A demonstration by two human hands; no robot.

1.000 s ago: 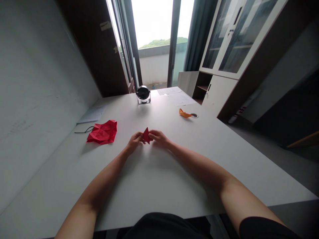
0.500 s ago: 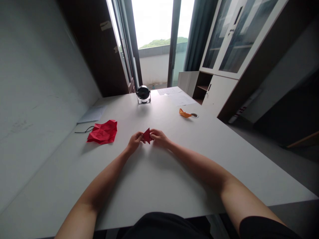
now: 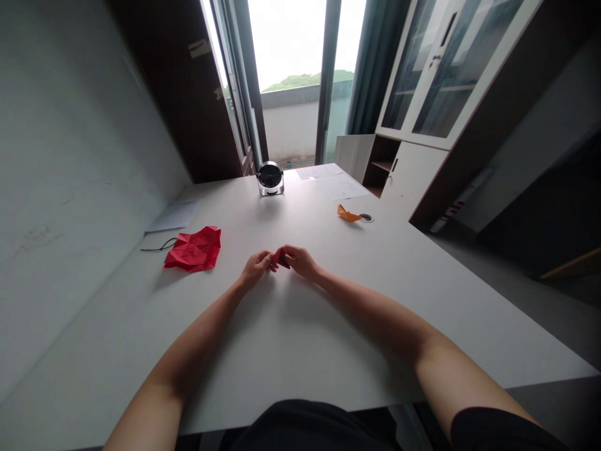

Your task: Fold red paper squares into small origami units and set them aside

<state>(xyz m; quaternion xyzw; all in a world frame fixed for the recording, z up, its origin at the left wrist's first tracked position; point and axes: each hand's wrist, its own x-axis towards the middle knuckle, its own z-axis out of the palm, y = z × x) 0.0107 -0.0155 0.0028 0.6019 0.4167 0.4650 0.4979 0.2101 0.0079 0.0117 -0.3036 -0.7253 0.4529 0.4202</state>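
Observation:
A small folded piece of red paper (image 3: 282,257) is held between my two hands, just above the middle of the table. My left hand (image 3: 257,266) pinches its left side with thumb and fingers. On the other side, my right hand (image 3: 300,260) grips the right part, its fingers hiding some of the paper. A darker face of the fold shows between the hands. To the left lies a creased sheet of red paper (image 3: 193,249), touching neither hand. An orange folded paper boat (image 3: 348,214) rests at the right, apart from both hands.
The white table (image 3: 300,351) stretches to a wall on the left. A small round black fan (image 3: 270,178) stands at the far side. Printed sheets (image 3: 342,186) lie behind the boat, beside a cable hole (image 3: 367,218). A black cord (image 3: 158,247) pokes out by the red sheet.
The folded red paper has turned in my hands: its upright triangular face has given way to a tilted, darker side. My right fingers have moved over it. The other things are unmoved.

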